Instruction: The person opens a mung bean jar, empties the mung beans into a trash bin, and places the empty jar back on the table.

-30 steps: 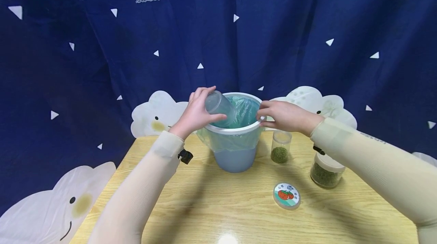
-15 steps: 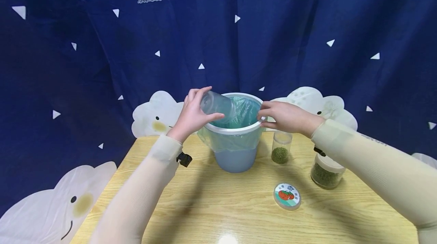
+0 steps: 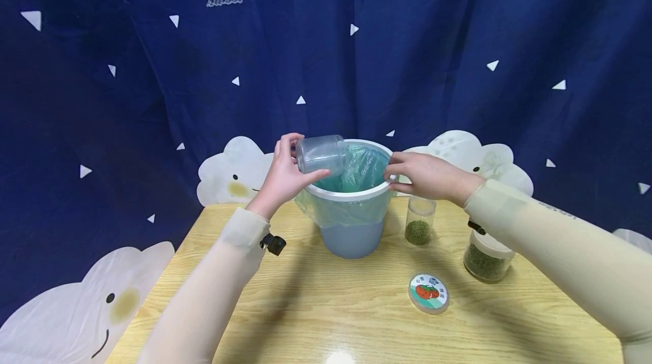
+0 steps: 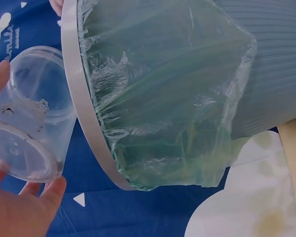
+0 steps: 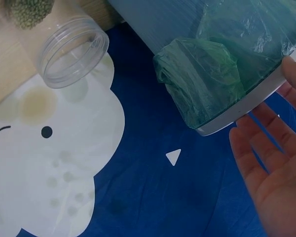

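Note:
My left hand (image 3: 282,174) holds a clear plastic jar (image 3: 323,154) on its side above the left part of a trash bin (image 3: 351,239). The jar's mouth faces right, over the bin's opening. In the left wrist view, a few dark specks and a whitish smear mark the jar (image 4: 29,113). On the bin's right side, my right hand (image 3: 428,174) grips the white rim (image 3: 351,196) between thumb and fingers. A thin green bag (image 3: 364,166) lines the bin and folds down over its outside.
To the bin's right stands an uncovered clear jar (image 3: 420,219) with small green grains. Further right, a lidded jar (image 3: 486,259) of dark green contents is partly behind my right sleeve. A round tomato-print lid (image 3: 428,293) lies on the wooden table (image 3: 316,307).
My left hand has shifted slightly left and turned the jar from mouth-down to nearly level, lifting it partly out of the bin. The right hand has stayed on the rim.

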`<state>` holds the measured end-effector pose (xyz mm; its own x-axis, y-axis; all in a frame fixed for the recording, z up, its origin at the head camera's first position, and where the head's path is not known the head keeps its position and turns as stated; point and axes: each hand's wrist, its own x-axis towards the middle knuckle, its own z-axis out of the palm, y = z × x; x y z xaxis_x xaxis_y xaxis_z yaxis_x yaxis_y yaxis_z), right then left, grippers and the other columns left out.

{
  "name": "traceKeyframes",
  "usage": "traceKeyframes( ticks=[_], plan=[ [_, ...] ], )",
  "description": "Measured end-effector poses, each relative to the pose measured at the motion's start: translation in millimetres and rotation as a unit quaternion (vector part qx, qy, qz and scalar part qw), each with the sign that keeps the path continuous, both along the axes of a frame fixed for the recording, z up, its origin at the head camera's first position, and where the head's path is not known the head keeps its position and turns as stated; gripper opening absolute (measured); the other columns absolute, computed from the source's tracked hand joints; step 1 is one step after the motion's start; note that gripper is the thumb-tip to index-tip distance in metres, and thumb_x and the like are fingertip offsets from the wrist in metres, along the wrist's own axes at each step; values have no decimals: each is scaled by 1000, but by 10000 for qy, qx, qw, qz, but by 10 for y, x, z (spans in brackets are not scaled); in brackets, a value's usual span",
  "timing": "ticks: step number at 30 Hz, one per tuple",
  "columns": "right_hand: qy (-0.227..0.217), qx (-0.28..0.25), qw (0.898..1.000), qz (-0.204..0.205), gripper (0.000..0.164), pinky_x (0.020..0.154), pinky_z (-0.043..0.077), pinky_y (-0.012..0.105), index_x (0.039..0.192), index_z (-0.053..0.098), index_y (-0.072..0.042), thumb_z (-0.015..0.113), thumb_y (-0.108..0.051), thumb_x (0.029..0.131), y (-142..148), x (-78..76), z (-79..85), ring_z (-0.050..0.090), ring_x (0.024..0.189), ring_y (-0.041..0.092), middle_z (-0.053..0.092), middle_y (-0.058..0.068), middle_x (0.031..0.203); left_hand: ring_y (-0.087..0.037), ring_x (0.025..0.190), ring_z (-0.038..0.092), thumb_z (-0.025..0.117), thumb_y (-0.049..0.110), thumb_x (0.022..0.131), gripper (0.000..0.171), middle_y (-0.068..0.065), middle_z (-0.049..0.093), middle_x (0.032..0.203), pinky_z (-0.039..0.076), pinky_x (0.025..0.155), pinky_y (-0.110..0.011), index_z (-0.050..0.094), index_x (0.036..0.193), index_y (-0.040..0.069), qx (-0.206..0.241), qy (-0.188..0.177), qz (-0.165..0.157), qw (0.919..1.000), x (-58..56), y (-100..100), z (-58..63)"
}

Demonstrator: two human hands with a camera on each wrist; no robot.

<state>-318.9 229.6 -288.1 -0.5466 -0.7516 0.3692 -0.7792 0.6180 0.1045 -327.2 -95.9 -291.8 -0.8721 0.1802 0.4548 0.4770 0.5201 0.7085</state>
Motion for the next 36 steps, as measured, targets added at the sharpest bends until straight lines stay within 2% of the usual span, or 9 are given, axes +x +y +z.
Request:
traceKeyframes(
  ticks=[6, 11, 18, 21, 27, 32, 36],
  plan=[
    [-1, -3, 10000, -16, 10, 79, 56, 40, 97, 72, -15, 79, -19, 91, 4, -1, -7, 63, 87, 21, 66, 6, 101, -38, 120, 59, 90, 29, 79, 87, -14, 44, 140, 55, 99, -48, 31, 142, 17, 344, -155, -204, 9991, 8, -18, -39],
    [-4, -9, 10000, -32, 10, 80, 56, 40, 98, 73, -16, 79, -19, 91, 5, -12, -21, 64, 89, 21, 66, 5, 102, -42, 122, 61, 90, 22, 80, 86, -16, 42, 139, 57, 98, -47, 30, 141, 15, 693, -141, -352, 9969, 27, -27, -59],
    [-28, -56, 10000, -57, 10, 81, 56, 40, 99, 73, -16, 79, -18, 91, 6, -8, -28, 65, 91, 21, 66, 5, 102, -36, 130, 53, 91, 22, 78, 90, -14, 39, 146, 52, 107, -48, 35, 148, 14, 756, -93, -288, 9967, 42, -44, -74],
    [-31, -82, 9999, -56, 10, 81, 56, 40, 99, 73, -16, 79, -18, 91, 6, -1, -30, 65, 91, 21, 66, 5, 102, -33, 130, 50, 92, 22, 78, 87, -14, 39, 146, 50, 109, -48, 40, 146, 12, 785, -95, -257, 9965, 58, -51, -84],
    [-39, -121, 9999, -95, 11, 81, 56, 40, 100, 73, -15, 78, -20, 92, 5, 27, -29, 64, 91, 21, 65, 5, 103, -33, 124, 53, 92, 22, 77, 83, -13, 43, 143, 51, 105, -49, 42, 142, 12, 1085, -157, -203, 9938, 95, -58, -102],
    [-55, -184, 9997, -128, 12, 80, 56, 40, 101, 73, -14, 78, -20, 93, 12, 57, -33, 64, 91, 22, 65, 7, 103, -32, 119, 57, 92, 18, 76, 84, -13, 49, 140, 51, 101, -46, 40, 140, 9, 1415, -139, -238, 9896, 105, -66, -119],
    [-64, -286, 9995, -154, 13, 80, 57, 39, 103, 72, -14, 78, -20, 92, 27, 72, -51, 65, 91, 21, 65, 6, 104, -29, 122, 57, 92, 20, 77, 83, -12, 51, 139, 48, 104, -43, 37, 139, 10, 1497, -226, -152, 9884, 119, -86, -139]
  ],
)
